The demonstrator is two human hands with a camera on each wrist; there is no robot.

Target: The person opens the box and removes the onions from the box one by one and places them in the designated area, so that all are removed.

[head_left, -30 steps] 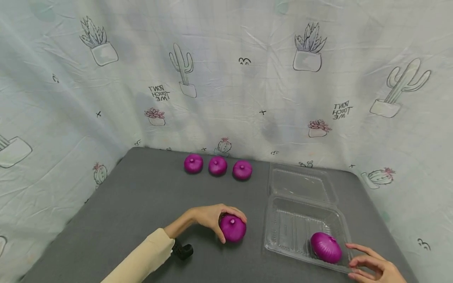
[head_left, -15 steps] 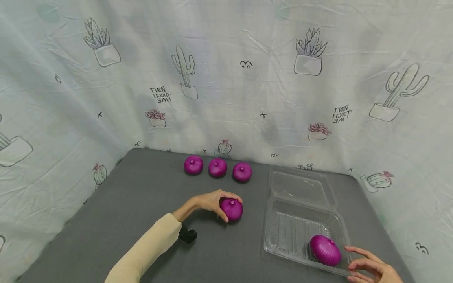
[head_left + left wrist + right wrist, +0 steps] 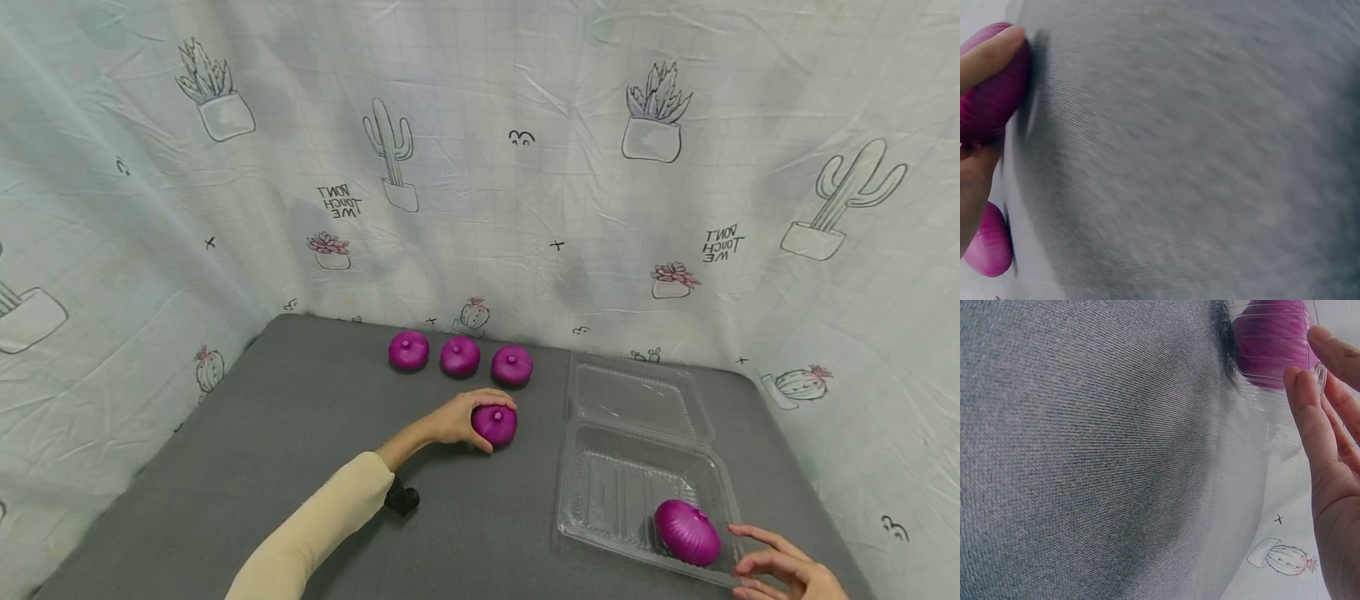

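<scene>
My left hand (image 3: 467, 417) grips a purple onion (image 3: 496, 426) over the dark table, thumb on the near side and fingers round the far side. In the left wrist view this onion (image 3: 991, 94) is at the upper left. At the right, my right hand (image 3: 787, 567) holds the rim of a clear plastic clamshell container (image 3: 600, 530) near its front right corner. Its lid lies folded back. Inside the container an onion (image 3: 687, 532) rests on its side, close to the right hand's fingertips. The right wrist view shows the rim between thumb and fingers.
Three more onions stand in a row at the back: a left onion (image 3: 408, 351), a middle onion (image 3: 460, 357) and a right onion (image 3: 512, 366). A cactus-printed curtain (image 3: 480, 167) borders the table (image 3: 465, 542). A black object (image 3: 402, 498) shows beneath the left forearm.
My left hand has carried its onion away from me, toward the row at the back. The right hand has stayed by the container, with little change.
</scene>
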